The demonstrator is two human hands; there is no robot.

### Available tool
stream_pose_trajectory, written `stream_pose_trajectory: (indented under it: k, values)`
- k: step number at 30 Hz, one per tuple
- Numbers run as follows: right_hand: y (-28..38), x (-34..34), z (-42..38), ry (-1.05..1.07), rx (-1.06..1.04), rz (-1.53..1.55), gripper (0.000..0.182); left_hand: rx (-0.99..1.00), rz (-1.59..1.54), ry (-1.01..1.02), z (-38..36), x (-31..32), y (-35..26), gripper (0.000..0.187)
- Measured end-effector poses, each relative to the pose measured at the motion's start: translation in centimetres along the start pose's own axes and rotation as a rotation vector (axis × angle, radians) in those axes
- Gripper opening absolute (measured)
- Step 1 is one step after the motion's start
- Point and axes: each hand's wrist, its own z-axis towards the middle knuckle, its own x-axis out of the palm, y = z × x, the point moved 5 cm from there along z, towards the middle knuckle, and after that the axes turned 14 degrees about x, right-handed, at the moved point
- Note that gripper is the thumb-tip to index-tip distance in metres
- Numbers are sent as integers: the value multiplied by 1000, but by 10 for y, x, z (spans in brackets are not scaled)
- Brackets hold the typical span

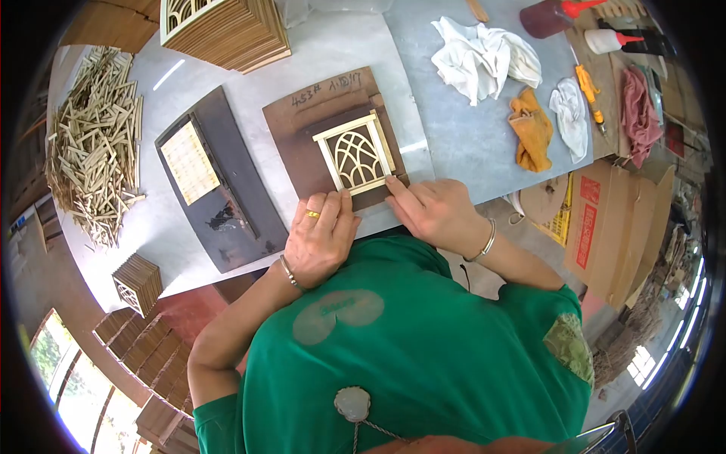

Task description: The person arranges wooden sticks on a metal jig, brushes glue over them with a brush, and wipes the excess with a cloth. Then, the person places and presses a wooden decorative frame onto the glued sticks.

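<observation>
A small pale wooden lattice panel [354,155] with curved inner ribs sits on a brown board [291,125] with handwriting along its top. The fingers of my left hand [321,234], bunched together, meet the panel's lower left corner. My right hand [439,216] pinches at its lower right corner, the index fingertip pressed on the frame. Just left lies a dark board [227,227] bearing a block of pale slats [189,168] and a dark, sticky-looking smear.
A heap of thin wooden strips [98,144] covers the table's left side. Stacked lattice panels [234,34] stand at the back, with a smaller stack [140,281] at the front left corner. White cloth [484,57], an orange cloth [529,129] and a red-tipped bottle [548,19] lie to the right.
</observation>
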Motion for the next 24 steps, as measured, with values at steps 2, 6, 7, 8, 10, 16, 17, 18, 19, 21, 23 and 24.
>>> stream_pose_trajectory:
  k: [2, 6, 7, 8, 10, 16, 17, 18, 19, 21, 23, 24]
  values:
    - [-1, 3, 4, 6, -39, 0, 27, 22, 16, 3, -2, 1, -1, 42]
    - [0, -1, 9, 23, -31, -15, 22, -26, -2, -24, 4, -8, 4, 34]
    - [-4, -3, 10, 50, 30, 61, 19, -88, -60, -36, 4, -10, 7, 29]
    - [-7, -3, 10, 81, 96, 139, 17, -161, -110, -103, 4, -13, 12, 24]
    - [-12, -6, 15, 87, 150, 197, 15, -441, -282, -237, -3, -12, 24, 16]
    - [-23, -1, 28, 30, 253, 288, 11, -832, -444, -262, -9, -8, 47, 19]
    - [-23, 1, 29, 26, 255, 281, 10, -840, -466, -255, -7, -6, 48, 19]
    - [-23, 3, 30, 25, 260, 273, 8, -842, -460, -254, -6, -4, 48, 19]
    - [-22, 3, 31, 24, 258, 277, 8, -875, -503, -269, -6, -1, 48, 18]
    - [-22, 4, 33, 70, 293, 273, 6, -908, -547, -285, -6, 2, 49, 17]
    - [-22, 5, 32, 61, 289, 267, 5, -984, -658, -356, -8, 4, 49, 15]
    - [-22, 5, 32, 50, 284, 261, 4, -985, -657, -357, -7, 4, 49, 15]
